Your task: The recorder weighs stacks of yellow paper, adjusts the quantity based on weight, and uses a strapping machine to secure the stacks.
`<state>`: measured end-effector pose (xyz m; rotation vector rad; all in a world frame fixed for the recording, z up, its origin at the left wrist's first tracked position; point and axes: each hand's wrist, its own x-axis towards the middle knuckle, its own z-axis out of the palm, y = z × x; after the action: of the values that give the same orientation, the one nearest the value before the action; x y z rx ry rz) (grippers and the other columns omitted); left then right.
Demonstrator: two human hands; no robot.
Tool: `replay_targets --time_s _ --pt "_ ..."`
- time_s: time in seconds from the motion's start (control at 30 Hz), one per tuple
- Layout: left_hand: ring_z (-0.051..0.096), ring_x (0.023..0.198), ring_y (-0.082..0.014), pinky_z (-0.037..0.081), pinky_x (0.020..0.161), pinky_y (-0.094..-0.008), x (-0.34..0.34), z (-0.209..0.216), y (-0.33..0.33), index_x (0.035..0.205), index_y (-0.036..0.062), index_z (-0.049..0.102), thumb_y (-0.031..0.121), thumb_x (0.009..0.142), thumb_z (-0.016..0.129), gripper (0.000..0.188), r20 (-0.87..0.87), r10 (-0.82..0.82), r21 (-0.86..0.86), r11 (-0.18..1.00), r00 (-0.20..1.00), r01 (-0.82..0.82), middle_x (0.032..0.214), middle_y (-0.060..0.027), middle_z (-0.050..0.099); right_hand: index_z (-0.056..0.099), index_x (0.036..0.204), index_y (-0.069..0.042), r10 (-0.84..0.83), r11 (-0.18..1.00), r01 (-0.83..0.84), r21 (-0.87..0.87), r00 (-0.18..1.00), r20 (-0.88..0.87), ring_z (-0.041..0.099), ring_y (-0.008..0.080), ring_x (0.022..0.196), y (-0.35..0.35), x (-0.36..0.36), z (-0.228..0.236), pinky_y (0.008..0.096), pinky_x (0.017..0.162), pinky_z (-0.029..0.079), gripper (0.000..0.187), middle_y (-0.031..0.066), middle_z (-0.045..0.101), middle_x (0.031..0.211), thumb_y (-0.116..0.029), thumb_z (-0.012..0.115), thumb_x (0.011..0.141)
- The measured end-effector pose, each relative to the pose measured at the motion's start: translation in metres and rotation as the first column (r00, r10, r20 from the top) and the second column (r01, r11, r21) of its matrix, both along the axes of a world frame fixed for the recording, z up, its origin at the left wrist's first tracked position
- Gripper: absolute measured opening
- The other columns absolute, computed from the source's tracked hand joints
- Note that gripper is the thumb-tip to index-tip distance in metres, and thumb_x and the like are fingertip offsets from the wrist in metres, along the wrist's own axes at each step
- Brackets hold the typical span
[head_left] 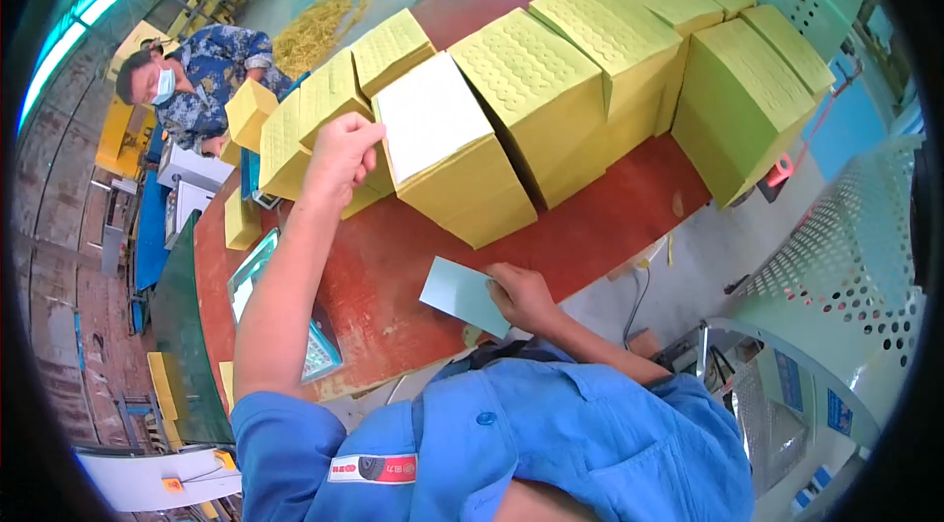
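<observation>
My left hand (346, 153) is closed, thumb and fingertips pinched at the left edge of a blank white sheet (428, 117). That sheet lies flat on top of a tall stack of yellow paper-like sheets (467, 190). Lower down, near the table's front edge, my right hand (521, 296) grips a pale blue-green rectangular card (460, 294) by its right end, holding it tilted above the red table (379, 271). To the right of the white sheet stands a larger yellow stack (531, 65) with wavy embossed rows on top.
More yellow stacks (752, 80) line the table's far right, smaller ones (393, 45) its left. A teal-framed device (320, 353) lies beside my left forearm. A masked person (211, 80) works at far left. A perforated metal panel (846, 247) rises at right.
</observation>
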<state>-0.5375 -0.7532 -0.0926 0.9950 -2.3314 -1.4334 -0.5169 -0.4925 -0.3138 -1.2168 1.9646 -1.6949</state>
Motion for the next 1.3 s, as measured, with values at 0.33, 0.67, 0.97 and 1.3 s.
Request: replay_targets --time_s 0.33,0.67,0.97,1.3 --pt "0.052 0.121 -0.0285 0.039 0.105 -0.0370 -0.052 0.009 0.029 0.116 0.0110 0.068 -0.003 0.085 0.051 0.038 0.026 -0.667 -0.729 0.497 0.745 0.471 0.126 -0.0148 0.059 0.059 0.097 -0.001 0.016 0.999 -0.014 -0.029 0.999 0.051 0.065 0.0378 0.078 0.002 -0.002 -0.008 0.0436 0.067 0.052 0.013 0.0192 0.063 0.086 -0.006 0.060 0.086" --pt "0.045 0.133 -0.0338 0.037 0.111 -0.0398 -0.064 -0.009 0.021 0.116 0.0172 0.069 -0.008 0.084 0.051 0.045 0.146 -0.663 -0.808 0.348 0.735 0.474 0.139 -0.0152 0.052 0.058 0.096 0.001 -0.010 0.999 0.012 -0.031 0.998 0.069 0.064 0.0381 0.078 0.000 -0.003 0.000 0.0437 0.067 0.051 0.012 0.0196 0.063 0.085 -0.004 0.060 0.085" --pt "0.051 0.128 -0.0323 0.041 0.106 -0.0388 -0.054 -0.003 0.033 0.123 0.0101 0.065 0.011 0.090 0.058 0.034 0.055 -0.616 -0.770 0.475 0.786 0.426 0.139 -0.0171 0.053 0.064 0.095 0.001 -0.084 0.981 0.135 -0.142 0.945 0.316 0.067 0.0298 0.093 0.016 -0.007 -0.003 0.0370 0.080 0.051 0.016 0.0185 0.067 0.100 -0.003 0.057 0.081" --pt "0.058 0.109 -0.0394 0.045 0.095 -0.0445 -0.062 -0.017 0.030 0.115 -0.0060 0.058 0.020 0.093 0.053 0.035 0.239 -0.366 -0.746 0.524 0.899 0.411 0.113 -0.0230 0.061 0.061 0.087 0.002 -0.290 0.922 0.323 -0.215 0.942 0.168 0.059 0.0327 0.115 0.016 -0.055 0.018 0.0381 0.096 0.045 0.011 0.0211 0.059 0.128 -0.001 0.055 0.079"
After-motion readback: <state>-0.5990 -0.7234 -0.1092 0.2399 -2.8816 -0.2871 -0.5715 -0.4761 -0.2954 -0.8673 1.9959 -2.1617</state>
